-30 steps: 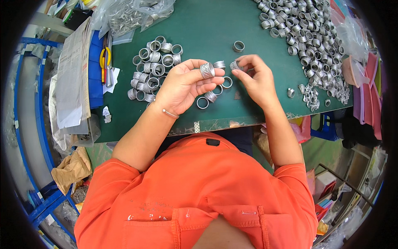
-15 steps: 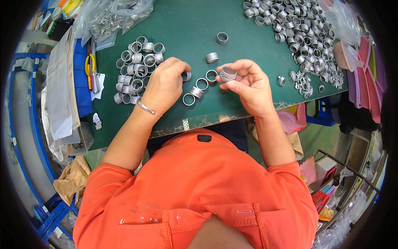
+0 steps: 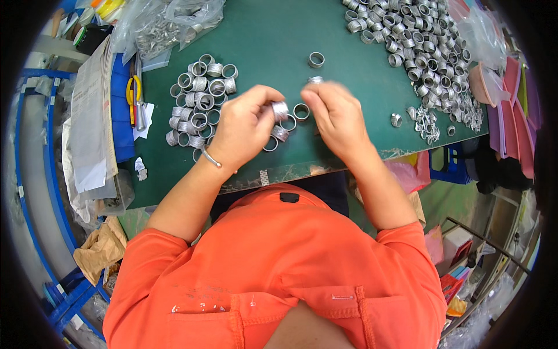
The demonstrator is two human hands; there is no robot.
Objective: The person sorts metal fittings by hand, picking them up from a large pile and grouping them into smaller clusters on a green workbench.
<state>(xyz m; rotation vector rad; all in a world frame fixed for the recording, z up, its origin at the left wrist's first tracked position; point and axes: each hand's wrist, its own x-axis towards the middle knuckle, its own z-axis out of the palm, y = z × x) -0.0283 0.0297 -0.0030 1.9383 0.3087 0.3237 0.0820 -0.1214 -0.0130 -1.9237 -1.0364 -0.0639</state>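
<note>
My left hand [image 3: 243, 125] is closed, pinching a grey metal ring [image 3: 280, 110] with a ridged outer band between thumb and fingers. My right hand [image 3: 338, 119] is blurred, its fingers bent down; another metal ring [image 3: 315, 79] shows just beyond them. Whether those fingers grip it is hidden. Between the hands, a ring standing open side up [image 3: 301, 111] and several others lie on the green tabletop, partly behind my left fingers. Left of my left hand is a heap of similar rings [image 3: 199, 84].
A larger pile of rings [image 3: 415, 43] spreads at the far right, with small metal pieces [image 3: 427, 125] near it. One lone ring [image 3: 316, 59] lies ahead of my hands. Yellow-handled pliers [image 3: 133, 90] and a blue bin [image 3: 121, 110] are at left. Plastic bags [image 3: 174, 26] lie behind.
My right hand has turned over and moved forward; the ring that was held up in its fingers no longer shows there. The ring at my left hand now shows more fully. The view has shifted slightly.
</note>
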